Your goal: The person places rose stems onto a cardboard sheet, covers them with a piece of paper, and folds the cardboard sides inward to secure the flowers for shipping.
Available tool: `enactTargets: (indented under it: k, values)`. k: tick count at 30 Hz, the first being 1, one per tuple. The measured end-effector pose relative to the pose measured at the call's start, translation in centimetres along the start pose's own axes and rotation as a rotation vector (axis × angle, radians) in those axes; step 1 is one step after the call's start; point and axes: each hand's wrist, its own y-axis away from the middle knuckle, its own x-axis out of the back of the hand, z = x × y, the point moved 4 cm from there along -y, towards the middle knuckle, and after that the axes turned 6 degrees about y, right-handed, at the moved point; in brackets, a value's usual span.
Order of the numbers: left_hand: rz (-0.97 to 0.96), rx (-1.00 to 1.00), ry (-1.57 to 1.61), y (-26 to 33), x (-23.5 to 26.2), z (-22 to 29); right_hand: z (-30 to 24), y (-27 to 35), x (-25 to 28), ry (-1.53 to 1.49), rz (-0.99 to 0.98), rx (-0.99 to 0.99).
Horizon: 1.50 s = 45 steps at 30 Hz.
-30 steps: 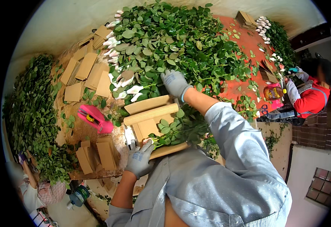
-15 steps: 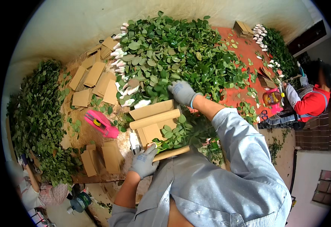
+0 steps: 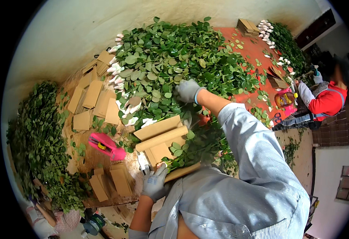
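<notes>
In a grey glove, my left hand [image 3: 155, 184] is closed round a pale rose head [image 3: 162, 165] at the near end of a wooden rack [image 3: 161, 138]. Leafy rose stems [image 3: 178, 150] lie in the rack, over a folded sheet of cardboard [image 3: 157, 128]. My right hand [image 3: 189, 91], also gloved, reaches over a big heap of roses [image 3: 170, 59]. Its fingers are curled among the leaves, and whatever they grip is hidden. White-pink rose heads [image 3: 116, 68] line the heap's left side. Next to my left hand sits a white tool [image 3: 143, 162], partly covered.
Left of the rack lies a pink tape dispenser [image 3: 106, 146]. Cardboard sheets [image 3: 93, 94] are scattered behind it, with more cardboard [image 3: 120, 179] near the front edge. Another leafy heap [image 3: 39, 139] fills the far left. A person in red [image 3: 330, 101] works at the right; another person [image 3: 59, 221] is lower left.
The view has shifted slightly. My right hand stays at the heap, its fingers more curled, and the blurred leaves beside it have settled. My left hand keeps its place by the rack.
</notes>
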Motion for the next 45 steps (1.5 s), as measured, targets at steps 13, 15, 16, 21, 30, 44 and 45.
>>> enactTargets:
  k: [13,15,16,21,30,44,45]
  values:
    - [-0.030,0.025,0.068,-0.1,0.9,0.9,-3.4,8.9,-3.6,0.138,-0.155,0.025]
    - [-0.039,0.045,0.065,-0.1,0.7,0.7,-3.7,9.9,-2.6,0.048,-0.219,-0.009]
    - [-0.039,0.042,0.060,-0.2,0.7,0.6,-3.8,10.2,-2.2,0.005,-0.252,-0.026]
    - [0.053,-0.017,-0.025,0.0,-0.7,-0.6,-2.4,9.7,-2.1,-0.141,-0.277,-0.013]
    - [0.001,0.024,0.007,0.0,-1.1,-1.0,-3.2,10.0,-4.5,0.052,-0.007,0.068]
    - [-0.050,0.055,0.025,-0.2,0.7,1.0,5.3,6.9,9.0,0.368,0.365,-0.118]
    - [-0.047,0.054,0.024,-0.2,0.6,0.9,6.2,6.7,11.1,0.385,0.435,-0.136]
